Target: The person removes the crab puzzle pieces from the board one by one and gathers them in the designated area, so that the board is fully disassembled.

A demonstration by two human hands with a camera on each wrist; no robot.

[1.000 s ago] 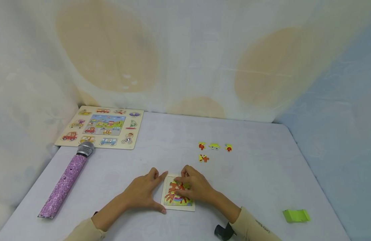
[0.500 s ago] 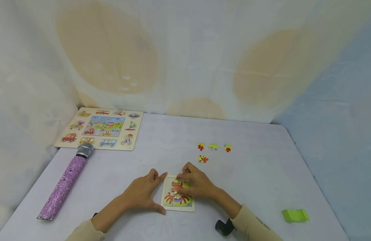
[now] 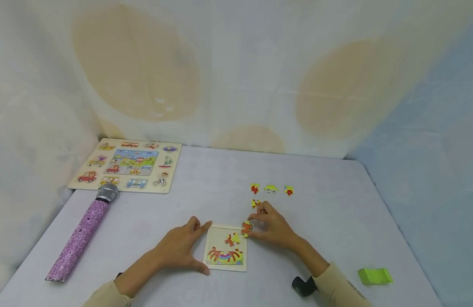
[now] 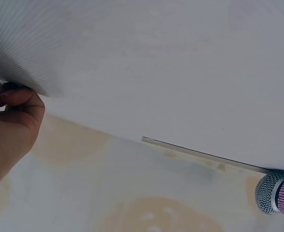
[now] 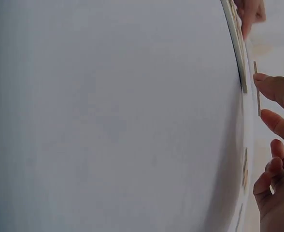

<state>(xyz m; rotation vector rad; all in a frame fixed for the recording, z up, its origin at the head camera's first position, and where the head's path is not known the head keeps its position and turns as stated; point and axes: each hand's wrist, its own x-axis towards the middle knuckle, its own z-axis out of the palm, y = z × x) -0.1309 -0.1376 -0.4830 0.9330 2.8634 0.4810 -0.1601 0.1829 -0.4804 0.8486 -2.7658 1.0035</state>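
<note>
On the counter (image 3: 328, 230), near the middle of its near edge, lies the puzzle tray (image 3: 225, 268). The head view alone shows into it: a bottom strip (image 3: 224, 256) of fitted pictures and, above that, an orange-and-yellow cluster (image 3: 232, 239). The left hand (image 3: 178, 246) has its index finger and thumb spread wide along the tray's left side, near the two corners there; the left wrist view shows that hand only in part, its contact with the tray out of sight. The right hand (image 3: 276, 230) pinches an orange piece (image 3: 246, 228) between thumb and finger. From the head that piece overlaps the tray's far right corner; the right wrist view, seeing it edge-on as a thin strip, reveals a gap between it and the tray.

Toward the counter's far edge, the head view gives a row of three yellow-and-red pieces (image 3: 271, 189) and, nearer, a fourth piece (image 3: 256, 204), partly hidden by the right hand. A vehicle board (image 3: 168, 179) occupies the far left corner, with a purple microphone (image 3: 79, 238) along the left edge, its head at the board; the left wrist view catches the mesh head up close and the board merely as a narrow edge. A green block (image 3: 375, 276) sits toward the near right corner, visible only from the head.
</note>
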